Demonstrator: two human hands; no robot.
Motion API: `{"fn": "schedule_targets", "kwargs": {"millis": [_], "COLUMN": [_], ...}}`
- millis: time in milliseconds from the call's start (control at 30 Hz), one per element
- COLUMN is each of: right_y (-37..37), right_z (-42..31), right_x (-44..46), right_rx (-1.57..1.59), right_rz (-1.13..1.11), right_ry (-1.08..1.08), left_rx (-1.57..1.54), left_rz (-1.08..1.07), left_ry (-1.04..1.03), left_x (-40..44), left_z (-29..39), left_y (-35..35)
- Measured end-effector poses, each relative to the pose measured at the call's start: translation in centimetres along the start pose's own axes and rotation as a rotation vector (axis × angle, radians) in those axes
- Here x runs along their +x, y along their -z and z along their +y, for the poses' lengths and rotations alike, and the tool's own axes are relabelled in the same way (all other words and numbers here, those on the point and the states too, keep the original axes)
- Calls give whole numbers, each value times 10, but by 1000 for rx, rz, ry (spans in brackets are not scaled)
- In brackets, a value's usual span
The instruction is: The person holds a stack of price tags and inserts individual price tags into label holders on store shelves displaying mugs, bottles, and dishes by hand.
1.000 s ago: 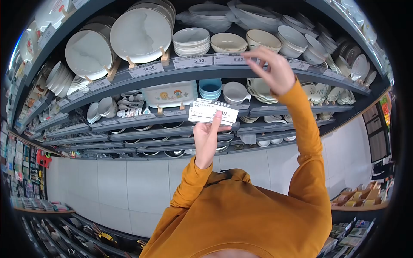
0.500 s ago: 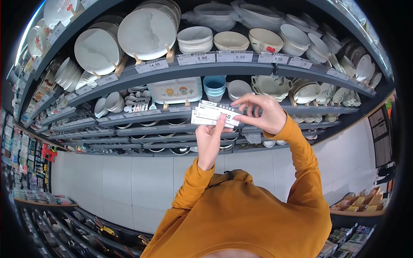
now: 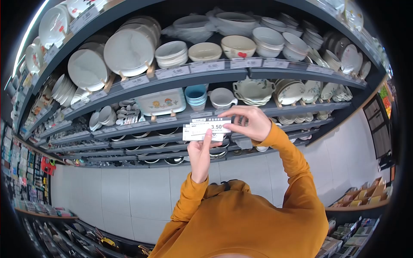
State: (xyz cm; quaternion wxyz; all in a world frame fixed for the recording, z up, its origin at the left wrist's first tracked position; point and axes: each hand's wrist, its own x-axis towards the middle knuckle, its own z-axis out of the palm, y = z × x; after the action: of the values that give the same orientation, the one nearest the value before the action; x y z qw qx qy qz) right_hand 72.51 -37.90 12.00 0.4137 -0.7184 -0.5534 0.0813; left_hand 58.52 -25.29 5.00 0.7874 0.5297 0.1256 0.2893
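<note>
A small stack of white price tags (image 3: pixel 198 130) is held up in front of the shelves, with "3.50" printed on the top one. My left hand (image 3: pixel 199 157) grips the stack from below, its thumb pressed on the front. At the right end of the top tag, my right hand (image 3: pixel 254 124) pinches the edge between thumb and fingers. Behind the tags are a blue cup stack (image 3: pixel 195 95), a white mug (image 3: pixel 222 99) and a tray with cartoon figures (image 3: pixel 161 104).
Dark shelving (image 3: pixel 206 78) curves across the view with plates (image 3: pixel 129 52), bowls (image 3: pixel 267 42) and price labels along its edges. A pale tiled floor (image 3: pixel 129 189) lies below. Another rack (image 3: pixel 81 236) stands at the lower left, and boxed goods (image 3: pixel 361 198) sit at the lower right.
The view has shifted, so the shelves and hands appear farther left and lower. The fanned tags now overlap more squarely, and the "3.50" shows fully beside my left thumb.
</note>
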Motion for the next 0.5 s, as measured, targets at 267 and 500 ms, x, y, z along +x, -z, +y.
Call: {"fn": "schedule_targets", "kwargs": {"millis": [267,500], "right_y": [56,204], "right_z": [22,85], "right_x": [-56,-70], "right_rx": [34,-98], "right_rz": [133,519], "right_ry": [-40,-70], "left_rx": [-1,-49], "left_rz": [-125,-240], "left_ry": [61,144], "left_x": [-28,-52], "left_z": [-18,-30], "left_y": [-62,-136]}}
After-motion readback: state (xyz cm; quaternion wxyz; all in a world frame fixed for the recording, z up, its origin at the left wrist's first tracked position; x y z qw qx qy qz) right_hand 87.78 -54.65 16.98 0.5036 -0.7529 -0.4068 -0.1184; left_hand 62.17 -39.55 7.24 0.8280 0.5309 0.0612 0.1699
